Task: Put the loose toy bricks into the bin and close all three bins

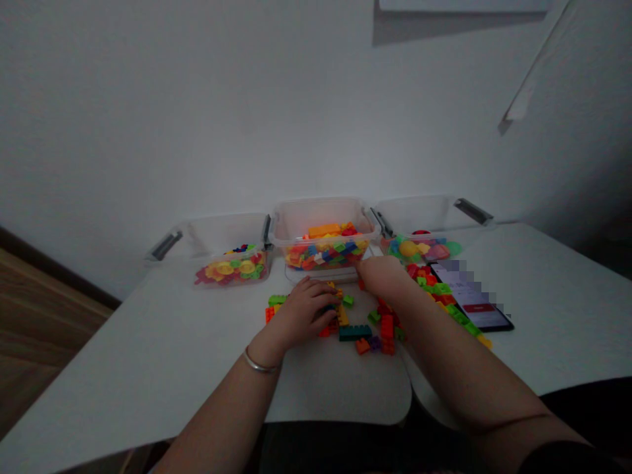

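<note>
My left hand (307,311) is over a loose pile of toy building bricks, its fingers apart and slightly bent, touching or just above the yellow bricks (342,315). My right hand (382,276) is in front of the middle box with its fingers curled. A bit of red shows under its fingertips, but what they hold is hidden. Between and below the hands lie a dark teal brick (355,333), an orange brick (363,346), a purple brick (375,343) and stacked red bricks (388,334). Green bricks (277,299) sit left of my left hand.
Along the wall stand a middle clear box (326,240) of bricks, a left clear box (232,263) and a right clear box (419,230) of colourful pieces. A tablet (476,299) lies at right, beside a row of joined bricks (457,315). The white table (197,368) has rounded front corners.
</note>
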Tool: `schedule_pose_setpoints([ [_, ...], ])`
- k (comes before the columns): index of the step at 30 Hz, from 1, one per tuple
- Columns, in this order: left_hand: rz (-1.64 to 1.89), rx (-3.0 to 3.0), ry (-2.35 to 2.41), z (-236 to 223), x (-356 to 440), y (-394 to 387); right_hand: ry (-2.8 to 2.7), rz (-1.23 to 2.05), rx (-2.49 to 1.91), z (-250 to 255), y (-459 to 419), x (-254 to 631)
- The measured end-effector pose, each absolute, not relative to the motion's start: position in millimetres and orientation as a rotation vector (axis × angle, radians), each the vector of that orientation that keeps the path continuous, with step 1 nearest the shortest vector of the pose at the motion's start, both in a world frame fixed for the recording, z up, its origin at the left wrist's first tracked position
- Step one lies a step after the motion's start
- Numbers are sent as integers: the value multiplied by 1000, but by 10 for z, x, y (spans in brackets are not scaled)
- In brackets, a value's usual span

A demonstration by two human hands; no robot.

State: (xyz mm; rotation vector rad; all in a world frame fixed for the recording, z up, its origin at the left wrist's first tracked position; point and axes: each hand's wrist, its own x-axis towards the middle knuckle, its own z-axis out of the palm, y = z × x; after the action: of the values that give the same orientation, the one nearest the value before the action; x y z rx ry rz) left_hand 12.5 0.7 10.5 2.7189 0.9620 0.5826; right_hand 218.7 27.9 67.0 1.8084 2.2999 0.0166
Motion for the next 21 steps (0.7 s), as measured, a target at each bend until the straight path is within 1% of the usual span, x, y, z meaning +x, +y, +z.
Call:
schedule_pose_setpoints([
  [16, 641, 2746, 916, 95, 120, 19, 2493, -31, 1617, 708, 216, 2100],
  [21, 632, 2739, 931, 86, 113, 10, 2835, -102, 1563, 855, 253, 2226],
])
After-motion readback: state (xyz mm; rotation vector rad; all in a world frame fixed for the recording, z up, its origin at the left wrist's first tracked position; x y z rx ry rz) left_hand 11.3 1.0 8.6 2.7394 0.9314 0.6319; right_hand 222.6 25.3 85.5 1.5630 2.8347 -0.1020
